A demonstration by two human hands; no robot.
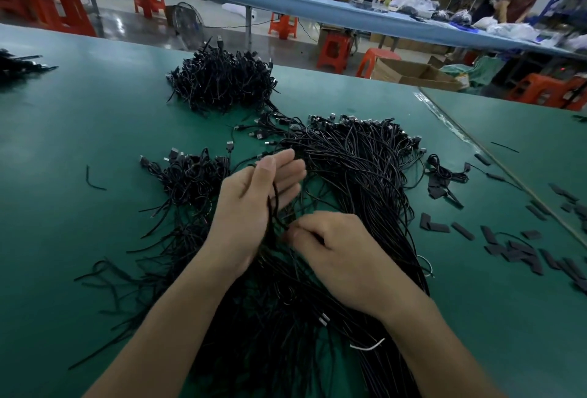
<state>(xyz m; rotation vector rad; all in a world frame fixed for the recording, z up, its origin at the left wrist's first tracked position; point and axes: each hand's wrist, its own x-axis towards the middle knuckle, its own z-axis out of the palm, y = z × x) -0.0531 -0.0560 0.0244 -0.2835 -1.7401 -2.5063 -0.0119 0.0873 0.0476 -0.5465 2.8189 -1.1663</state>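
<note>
While the left hand (254, 204) stands up over the middle of the green table (79, 118), its fingers are almost straight and fanned, and a few thin black cable strands (273, 204) run down across the palm. Whether the thumb presses them I can't tell. Just near of it, the right hand (333, 248) is curled tight, thumb and fingertips pinching those same strands where they drop toward the heap.

And what a heap: the big spread of USB cables (365, 175) fans from under both wrists away to the far right, metal plugs (330, 118) lined along its far edge. These should handle light and limp, with no stiffness to speak of, and their smooth jackets will likely slide through a loose pinch. The trouble is tangling: pull one and its neighbours may come along. Best hold, I'd say, is close to the loose end for teasing one free, or on the moulded plug body for a firm pull.

Elsewhere, a rounder cable pile (222, 86) sits far left of centre, a smaller bundle (190, 175) lies just left of the raised hand, flat black strips (521, 251) scatter on the right, and a white tie (368, 346) lies on the near cables.

Brands, labels, writing? Nothing legible anywhere.
</note>
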